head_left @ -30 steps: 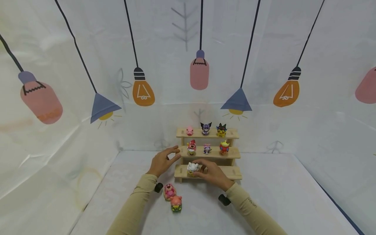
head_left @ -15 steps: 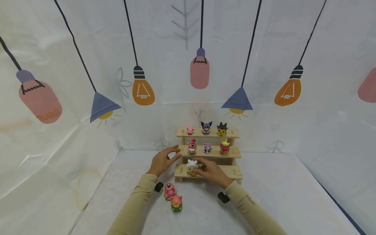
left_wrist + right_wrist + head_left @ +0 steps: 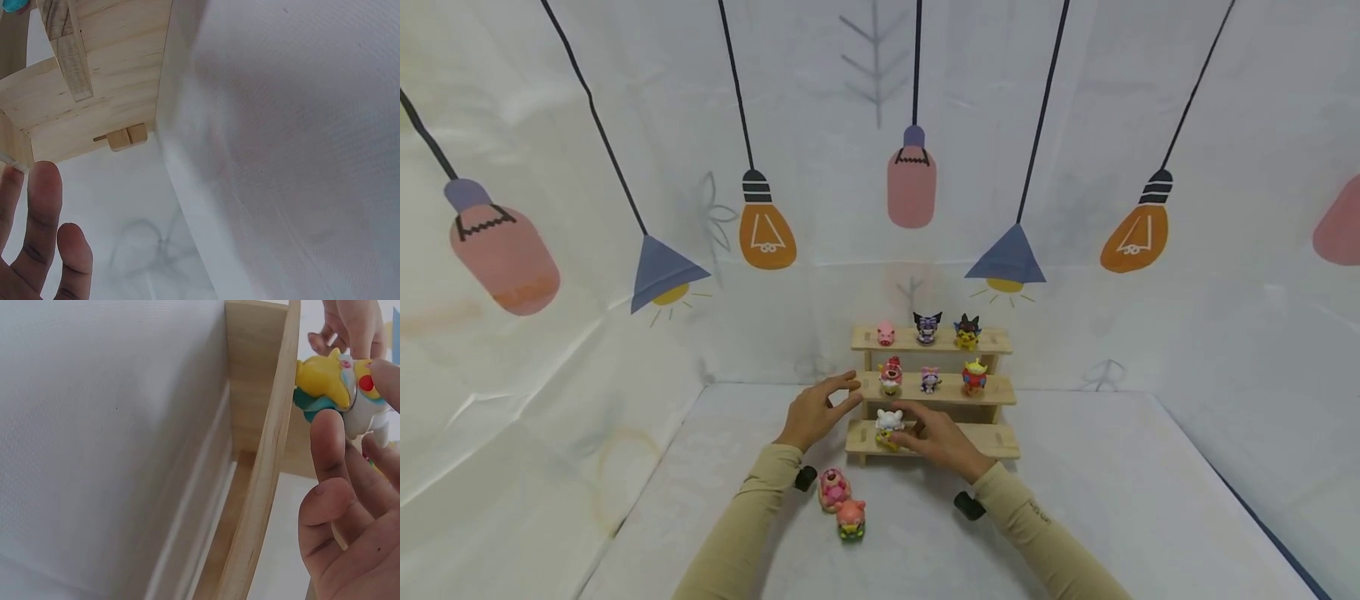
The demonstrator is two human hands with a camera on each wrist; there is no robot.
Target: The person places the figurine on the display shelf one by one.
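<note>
A small figurine (image 3: 889,422) with a white head and yellow body stands at the left of the lowest tier of a wooden three-tier shelf (image 3: 970,435). In the right wrist view the figurine (image 3: 325,381) shows a teal base and a red spot. My right hand (image 3: 943,442) pinches it from the right, with thumb and fingers on either side. My left hand (image 3: 812,412) is at the shelf's left end, fingers extended and holding nothing. Whether its fingertips (image 3: 45,181) touch the wood, I cannot tell.
On the middle tier stand a red-and-white figurine (image 3: 891,377), a small purple one (image 3: 929,380) and a red-and-green one (image 3: 974,377). A pink pig (image 3: 886,334) and two others occupy the top tier. Two pink figurines (image 3: 833,490) lie on the white table (image 3: 1075,500), near my left forearm.
The white-headed figurine has shifted slightly left on the lowest tier and turned a little, its yellow front showing more. My right hand has moved slightly with it; my left hand stays put.
</note>
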